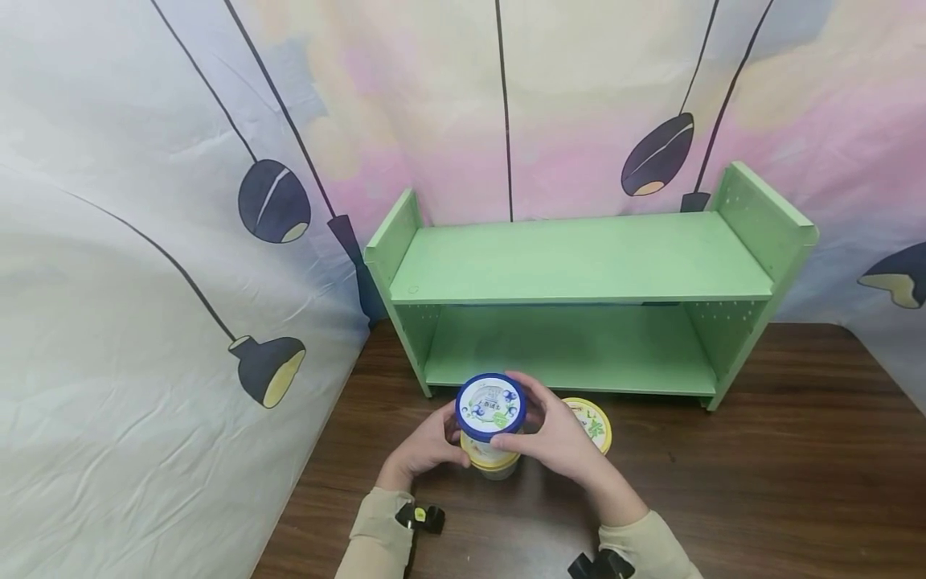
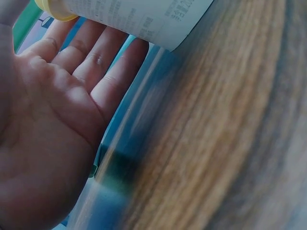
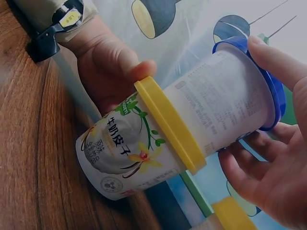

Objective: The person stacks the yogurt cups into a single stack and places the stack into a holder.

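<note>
Brown wood-grain counter (image 1: 760, 466): right fingers (image 3: 240, 172) grip round white blue-lidded plastic tub (image 3: 220, 100), stacked atop round white yellow-lidded tub (image 3: 129, 148) within left fingers' (image 2: 122, 69) hold; shared axis upright between both.

Two hands (image 1: 427, 444) (image 1: 564, 441), one blue-lidded tub (image 1: 492, 405), two yellow-lidded tubs (image 1: 495, 463) (image 1: 595, 422), one shelf (image 1: 579, 257)

Lower tub (image 3: 136, 143) reads “牛奶皮子” — upper tub (image 3: 225, 98), fine print blurred.
</note>
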Tool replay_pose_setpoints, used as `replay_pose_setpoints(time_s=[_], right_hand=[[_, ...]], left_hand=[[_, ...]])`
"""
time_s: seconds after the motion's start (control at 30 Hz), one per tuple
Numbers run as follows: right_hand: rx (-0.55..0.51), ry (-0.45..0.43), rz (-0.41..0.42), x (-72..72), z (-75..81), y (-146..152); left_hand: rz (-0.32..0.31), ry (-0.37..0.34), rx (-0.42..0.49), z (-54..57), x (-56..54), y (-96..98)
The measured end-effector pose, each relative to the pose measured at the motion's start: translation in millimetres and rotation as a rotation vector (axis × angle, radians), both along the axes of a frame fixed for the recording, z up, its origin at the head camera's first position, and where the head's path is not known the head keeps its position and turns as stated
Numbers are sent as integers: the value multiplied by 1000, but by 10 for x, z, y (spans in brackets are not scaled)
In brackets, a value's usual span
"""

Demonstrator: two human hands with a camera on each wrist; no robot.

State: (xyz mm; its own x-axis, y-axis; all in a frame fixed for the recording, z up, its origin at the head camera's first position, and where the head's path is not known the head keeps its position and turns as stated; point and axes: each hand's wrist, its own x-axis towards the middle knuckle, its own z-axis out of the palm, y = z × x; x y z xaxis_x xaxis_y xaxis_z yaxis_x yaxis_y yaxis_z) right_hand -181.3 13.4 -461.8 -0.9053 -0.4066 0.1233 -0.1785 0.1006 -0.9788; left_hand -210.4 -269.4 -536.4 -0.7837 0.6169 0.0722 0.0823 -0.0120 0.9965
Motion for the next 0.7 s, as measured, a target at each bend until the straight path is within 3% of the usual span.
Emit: replay_pose_setpoints(time_s=[0.7], right_hand=[[8,-3,35,1,-12,25]], left_hand=[[8,24,-4,-1,-3,-4]])
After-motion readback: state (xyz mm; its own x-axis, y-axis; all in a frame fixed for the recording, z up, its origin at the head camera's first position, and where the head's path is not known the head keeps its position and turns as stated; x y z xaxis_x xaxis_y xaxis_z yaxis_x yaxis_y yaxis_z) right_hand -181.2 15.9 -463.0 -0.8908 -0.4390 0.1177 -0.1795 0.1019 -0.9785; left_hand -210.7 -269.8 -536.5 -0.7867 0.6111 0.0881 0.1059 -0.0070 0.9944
